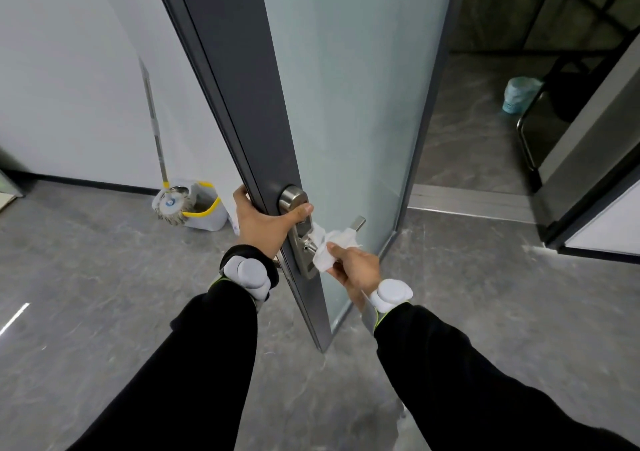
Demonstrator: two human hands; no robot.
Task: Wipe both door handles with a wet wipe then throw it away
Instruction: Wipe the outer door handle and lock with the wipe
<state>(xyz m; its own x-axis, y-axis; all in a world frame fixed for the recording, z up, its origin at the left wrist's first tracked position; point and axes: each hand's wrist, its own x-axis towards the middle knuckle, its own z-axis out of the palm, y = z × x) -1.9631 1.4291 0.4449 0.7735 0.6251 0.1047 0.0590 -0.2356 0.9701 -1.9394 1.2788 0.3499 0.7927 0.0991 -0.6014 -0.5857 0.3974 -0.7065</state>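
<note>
Left hand (263, 224) grips the dark matte edge of the frosted-glass door (346, 87), thumb on the brushed-steel lock plate (298, 239). Right hand (353, 267) pinches a crumpled white wet wipe (329, 246), which is draped over the flat metal lever handle (358, 223) beside the plate.

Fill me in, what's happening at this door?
A person grips the edge of the door with the left hand. The right hand holds a white wet wipe bunched around the lever handle on this side. The wipe is not yet thrown away; a teal bin stands beyond the doorway.
</note>
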